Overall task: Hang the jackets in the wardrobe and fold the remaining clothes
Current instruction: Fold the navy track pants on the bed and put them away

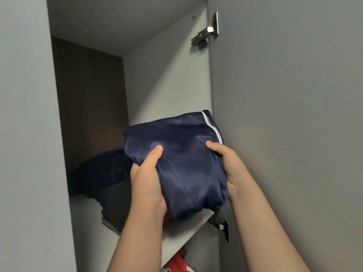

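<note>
A folded navy satin garment (176, 154) with a white stripe along its right edge is held up in front of the wardrobe's upper shelf (182, 230). My left hand (147, 185) grips its left side, thumb on top. My right hand (227, 163) grips its right side, thumb over the front. The bundle's lower end is right at the shelf's front edge; whether it touches the board is unclear. The fingers of both hands are hidden behind the cloth.
On the shelf to the left lie a dark navy garment (98, 173) and a dark grey folded piece (115, 205). The open grey wardrobe door (284, 114) stands at the right on metal hinges (206, 34). Red clothing (176, 264) shows below the shelf.
</note>
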Tool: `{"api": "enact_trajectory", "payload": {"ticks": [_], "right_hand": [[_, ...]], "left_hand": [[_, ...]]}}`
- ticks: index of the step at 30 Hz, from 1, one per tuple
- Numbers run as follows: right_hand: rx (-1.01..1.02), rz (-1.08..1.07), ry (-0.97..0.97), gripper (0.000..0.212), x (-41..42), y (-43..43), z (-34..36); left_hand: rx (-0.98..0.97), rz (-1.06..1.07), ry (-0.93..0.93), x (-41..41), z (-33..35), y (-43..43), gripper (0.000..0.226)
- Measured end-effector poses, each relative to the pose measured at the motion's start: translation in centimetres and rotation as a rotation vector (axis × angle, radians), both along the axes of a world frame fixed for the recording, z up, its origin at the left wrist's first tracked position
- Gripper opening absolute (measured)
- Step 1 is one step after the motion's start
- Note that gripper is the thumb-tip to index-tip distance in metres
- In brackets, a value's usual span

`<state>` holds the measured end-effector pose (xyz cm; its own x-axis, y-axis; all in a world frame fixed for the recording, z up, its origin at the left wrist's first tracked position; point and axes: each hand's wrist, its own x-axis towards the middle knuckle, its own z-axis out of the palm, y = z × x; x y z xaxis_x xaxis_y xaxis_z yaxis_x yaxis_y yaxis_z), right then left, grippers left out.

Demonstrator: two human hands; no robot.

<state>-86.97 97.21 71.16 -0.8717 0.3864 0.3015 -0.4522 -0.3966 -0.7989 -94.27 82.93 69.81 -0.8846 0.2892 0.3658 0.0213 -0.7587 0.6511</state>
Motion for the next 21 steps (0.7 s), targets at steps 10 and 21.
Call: {"api": "enact_trajectory", "payload": {"ticks": [10, 21], "right_hand": [[0.178, 0.17, -0.291, 0.027, -11.5, 2.7, 1.7], [1.3, -0.514, -0.603, 0.045, -12.3, 4.5, 2.4]], "left_hand": [[-0.093, 0.541, -0.108, -6.6, -0.6, 0.3, 0.018], [-0.963, 0.943, 0.002, -4.6, 0.2, -1.3, 0.092]]}}
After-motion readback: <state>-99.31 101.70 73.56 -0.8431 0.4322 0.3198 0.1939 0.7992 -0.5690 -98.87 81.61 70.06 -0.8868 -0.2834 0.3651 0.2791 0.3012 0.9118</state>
